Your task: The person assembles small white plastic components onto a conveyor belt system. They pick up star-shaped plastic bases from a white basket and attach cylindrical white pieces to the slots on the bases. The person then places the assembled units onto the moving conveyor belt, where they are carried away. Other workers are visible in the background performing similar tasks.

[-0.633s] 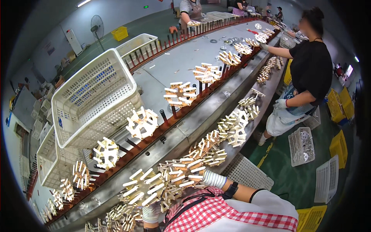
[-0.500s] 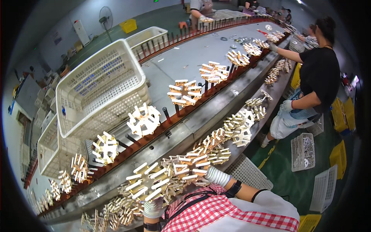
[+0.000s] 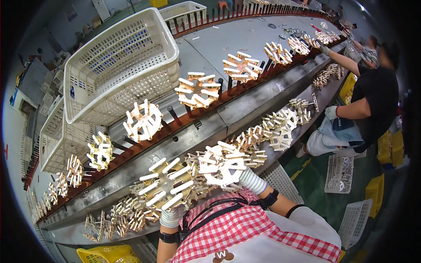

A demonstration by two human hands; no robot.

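Observation:
My left hand (image 3: 172, 216), in a white knit glove, grips a round gold-coloured metal part (image 3: 168, 185) with white rods standing around its rim. In my gloved right hand (image 3: 253, 180) is a similar round part (image 3: 220, 165), its face shining brightly. Both parts are held up side by side over the near ledge. The fingertips of both hands are mostly hidden behind the parts. Beneath and behind them lies a long heap of like parts (image 3: 131, 215). Beyond, more of them sit on a row of upright pegs, among them a copper-toned one (image 3: 198, 90).
A white perforated basket (image 3: 164, 65) stands stacked on another across the peg row. The steel ledge (image 3: 210, 127) runs between pegs and heap. At the right a co-worker in black (image 3: 375, 87) reaches to the pegs. Yellow crates (image 3: 375, 193) and a white basket (image 3: 340, 173) are on the floor.
The view has shifted. The parts on the pegs have moved left past the basket and ledge. The part in my right hand has turned, showing a brighter face; both hands still hold their parts.

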